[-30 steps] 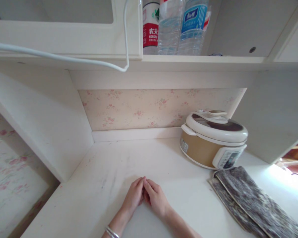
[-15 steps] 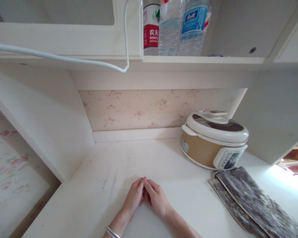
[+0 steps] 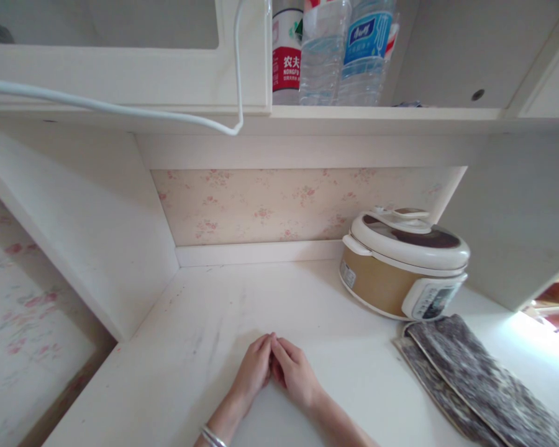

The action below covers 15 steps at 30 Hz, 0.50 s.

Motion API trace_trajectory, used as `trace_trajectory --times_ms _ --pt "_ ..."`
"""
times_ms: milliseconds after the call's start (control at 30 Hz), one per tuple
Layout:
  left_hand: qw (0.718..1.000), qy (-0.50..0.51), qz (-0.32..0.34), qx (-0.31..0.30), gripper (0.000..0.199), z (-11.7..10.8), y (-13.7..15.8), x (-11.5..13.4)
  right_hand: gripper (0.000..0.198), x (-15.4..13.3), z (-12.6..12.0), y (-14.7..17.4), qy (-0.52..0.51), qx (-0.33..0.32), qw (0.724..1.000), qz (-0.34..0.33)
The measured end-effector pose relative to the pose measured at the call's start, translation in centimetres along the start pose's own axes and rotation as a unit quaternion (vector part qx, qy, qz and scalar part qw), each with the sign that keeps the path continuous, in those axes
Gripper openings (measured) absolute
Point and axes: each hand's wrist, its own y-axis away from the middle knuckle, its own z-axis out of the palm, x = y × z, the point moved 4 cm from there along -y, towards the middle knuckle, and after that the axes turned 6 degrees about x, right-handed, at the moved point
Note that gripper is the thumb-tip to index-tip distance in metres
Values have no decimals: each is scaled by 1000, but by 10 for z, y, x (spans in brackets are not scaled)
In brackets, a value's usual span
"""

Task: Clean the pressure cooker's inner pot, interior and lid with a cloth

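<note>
Both of my hands rest together low in the middle of the head view, on a white countertop. My left hand, with a silver bangle on its wrist, has its fingers curled in against the other hand. My right hand is closed too, its thumb meeting the left one at the top. Most of the fingers are tucked out of sight between the palms, and no object shows in either hand.
A gold and white electric cooker stands at the right back. In front of it lies a folded grey patterned cloth. Overhead, several plastic bottles stand in a cabinet, and a white cable hangs before its left door.
The view has shifted very slightly, so the scene sits a little farther right. My hands stay clasped in the same place.
</note>
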Motion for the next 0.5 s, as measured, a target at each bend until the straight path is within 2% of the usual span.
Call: trace_trajectory --times_ms 500 --pt "1000 -10 6 4 47 -2 -3 -4 52 -1 -1 1 30 6 1000 -7"
